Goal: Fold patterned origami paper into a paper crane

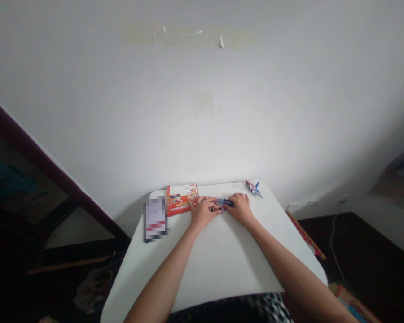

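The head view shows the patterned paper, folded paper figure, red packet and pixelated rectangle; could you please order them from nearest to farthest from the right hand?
From the right hand:
1. Patterned paper, at its fingers, leftward.
2. Folded paper figure, to its right, farther back.
3. Red packet, leftward, past the patterned paper.
4. Pixelated rectangle, farthest left.

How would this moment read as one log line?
left hand: on patterned paper; right hand: on same paper; beyond right hand: origami crane; beside left hand: red printed packet
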`<state>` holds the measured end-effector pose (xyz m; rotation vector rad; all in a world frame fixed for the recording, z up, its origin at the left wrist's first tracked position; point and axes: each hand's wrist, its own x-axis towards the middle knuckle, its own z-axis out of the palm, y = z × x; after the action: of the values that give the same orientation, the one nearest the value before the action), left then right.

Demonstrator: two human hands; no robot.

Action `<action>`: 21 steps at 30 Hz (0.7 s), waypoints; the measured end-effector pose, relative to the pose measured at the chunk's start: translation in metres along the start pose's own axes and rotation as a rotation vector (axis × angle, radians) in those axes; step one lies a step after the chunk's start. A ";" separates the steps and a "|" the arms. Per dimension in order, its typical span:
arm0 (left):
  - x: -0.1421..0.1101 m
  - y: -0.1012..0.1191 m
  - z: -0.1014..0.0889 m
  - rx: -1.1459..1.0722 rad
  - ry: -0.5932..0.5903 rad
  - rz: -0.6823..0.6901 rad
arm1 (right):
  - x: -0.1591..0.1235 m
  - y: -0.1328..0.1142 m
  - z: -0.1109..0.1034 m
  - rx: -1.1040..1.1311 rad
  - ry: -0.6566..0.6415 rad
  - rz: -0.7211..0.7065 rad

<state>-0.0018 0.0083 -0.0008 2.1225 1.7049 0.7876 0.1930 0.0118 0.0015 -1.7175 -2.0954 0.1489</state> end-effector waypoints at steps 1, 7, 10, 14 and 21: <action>0.000 0.001 0.000 -0.002 -0.001 -0.005 | 0.000 0.000 0.000 -0.001 -0.002 0.000; -0.002 0.007 -0.004 0.002 -0.003 0.003 | 0.001 0.001 0.003 0.009 0.015 0.013; -0.004 0.010 -0.006 -0.004 -0.002 0.007 | 0.001 0.002 0.005 0.014 0.023 0.023; -0.005 0.011 -0.007 0.006 0.001 0.025 | 0.002 0.002 0.007 0.008 0.041 0.034; -0.006 0.009 -0.005 0.017 0.020 0.033 | 0.003 0.007 0.008 0.036 0.075 0.041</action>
<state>0.0019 -0.0001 0.0071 2.1668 1.6964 0.8089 0.1956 0.0176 -0.0073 -1.7186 -1.9929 0.1313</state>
